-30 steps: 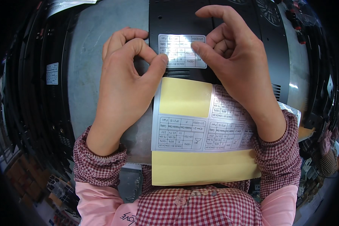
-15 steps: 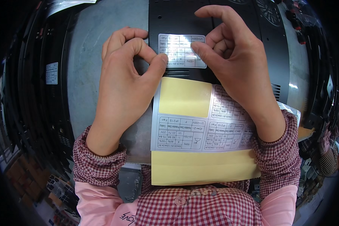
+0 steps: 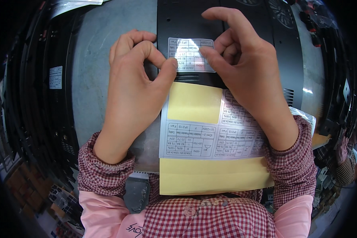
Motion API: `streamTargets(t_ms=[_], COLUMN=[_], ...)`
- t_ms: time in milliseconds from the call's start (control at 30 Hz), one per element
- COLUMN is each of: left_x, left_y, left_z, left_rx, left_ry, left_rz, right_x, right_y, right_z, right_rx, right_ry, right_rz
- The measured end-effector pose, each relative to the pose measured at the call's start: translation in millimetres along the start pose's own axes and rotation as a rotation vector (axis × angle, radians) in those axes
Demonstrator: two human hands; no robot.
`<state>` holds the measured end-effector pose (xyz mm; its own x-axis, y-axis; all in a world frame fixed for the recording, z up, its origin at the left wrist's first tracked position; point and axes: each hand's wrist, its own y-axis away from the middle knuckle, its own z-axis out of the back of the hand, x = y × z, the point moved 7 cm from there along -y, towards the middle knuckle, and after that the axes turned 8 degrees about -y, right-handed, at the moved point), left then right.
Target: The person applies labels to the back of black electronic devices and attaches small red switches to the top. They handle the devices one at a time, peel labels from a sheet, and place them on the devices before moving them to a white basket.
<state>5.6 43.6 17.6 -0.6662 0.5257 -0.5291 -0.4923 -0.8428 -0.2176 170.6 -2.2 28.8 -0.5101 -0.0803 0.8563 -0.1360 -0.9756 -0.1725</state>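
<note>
A silvery printed label sits between the two hands, over a black metal panel; whether it touches the panel cannot be told. The left hand pinches its near left corner between thumb and forefinger. The right hand has its thumb at the label's right side, forefinger raised and other fingers curled; its grip is unclear. Nearer the wearer, between the wrists, lies a label sheet with yellow backing; left of the left hand stretches a grey surface.
</note>
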Motion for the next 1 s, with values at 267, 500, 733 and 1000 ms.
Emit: streamTargets(t_ms=[267, 500, 733, 1000], left_x=[-5, 11, -31, -67], left_y=[-12, -22, -3, 44], left_z=[-7, -12, 11, -5], left_rx=[-0.171, -0.145, -0.045, 0.481], left_ry=[-0.199, -0.079, 0.198, 0.430], left_rz=[-0.047, 0.060, -0.056, 0.112], right_x=[12, 8, 18, 28], right_y=[-1, 29, 52, 69], right_z=[9, 33, 45, 59], right_rx=[-0.297, 0.235, 0.442, 0.298], right_ry=[0.366, 0.258, 0.032, 0.009], right_rz=[0.292, -0.063, -0.212, 0.044])
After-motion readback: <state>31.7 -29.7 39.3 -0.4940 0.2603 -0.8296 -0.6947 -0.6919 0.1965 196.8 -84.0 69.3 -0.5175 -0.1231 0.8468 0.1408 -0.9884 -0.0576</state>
